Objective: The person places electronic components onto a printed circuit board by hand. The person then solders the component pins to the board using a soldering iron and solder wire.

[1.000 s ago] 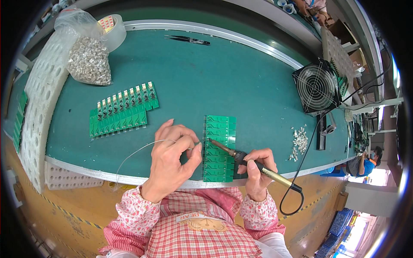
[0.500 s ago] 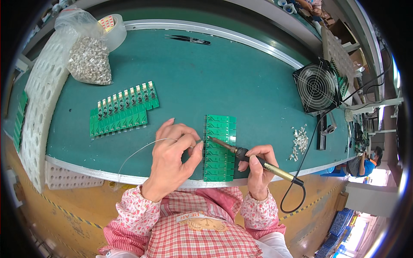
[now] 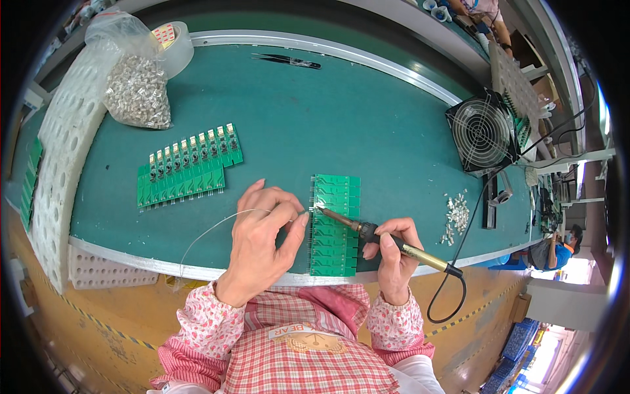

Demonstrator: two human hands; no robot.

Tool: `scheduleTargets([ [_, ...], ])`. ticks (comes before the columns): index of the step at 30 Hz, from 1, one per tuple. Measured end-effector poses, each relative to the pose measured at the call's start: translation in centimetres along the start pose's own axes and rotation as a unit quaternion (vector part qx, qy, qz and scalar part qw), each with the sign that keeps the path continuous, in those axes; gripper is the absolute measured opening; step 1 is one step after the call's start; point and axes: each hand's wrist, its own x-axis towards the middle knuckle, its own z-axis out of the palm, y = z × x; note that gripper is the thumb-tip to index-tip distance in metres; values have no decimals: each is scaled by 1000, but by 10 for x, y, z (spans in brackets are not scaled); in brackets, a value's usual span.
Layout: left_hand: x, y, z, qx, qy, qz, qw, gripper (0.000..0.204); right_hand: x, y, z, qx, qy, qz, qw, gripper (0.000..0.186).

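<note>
A green circuit board panel point(image 3: 336, 246) lies at the bench's near edge, a row of pins along its left side. My right hand point(image 3: 396, 253) grips a soldering iron point(image 3: 420, 256) by its handle, and the iron's tip meets the panel near the left pins, in its upper half. Pinched between the fingers of my left hand point(image 3: 266, 230) is a thin solder wire point(image 3: 209, 231), whose tail loops down toward the bench edge. The wire's front end reaches close to the iron's tip; whether they touch is too small to tell.
Further left lie more circuit boards point(image 3: 187, 167) with mounted parts. Behind them stand a bag of small white components point(image 3: 138, 92) and a tape roll point(image 3: 176, 52). Tweezers point(image 3: 287, 61) lie at the back. On the right are a fan point(image 3: 482, 133), loose components point(image 3: 457, 217) and the iron's cable point(image 3: 474, 210).
The iron's tip and my left fingertips have shifted very slightly; both grips stay the same. At the far upper right, another person's arm has moved into view.
</note>
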Motion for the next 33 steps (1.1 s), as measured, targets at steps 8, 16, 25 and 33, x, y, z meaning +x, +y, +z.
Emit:
scheduleTargets([
  [8, -1, 0, 0, 4, 1, 7, 1000, 11, -5, 1, 3, 21, 17, 15, 1000, 13],
  [16, -3, 0, 1, 5, 0, 13, 1000, 14, -9, -1, 6, 10, 18, -1, 1000, 13],
  [25, -8, 1, -4, -35, 4, -9, 999, 19, -15, 3, -1, 41, 70, -44, 996, 18],
  [33, -7, 0, -5, -28, -20, 3, 999, 18, -16, 2, -1, 26, 36, -34, 998, 20],
])
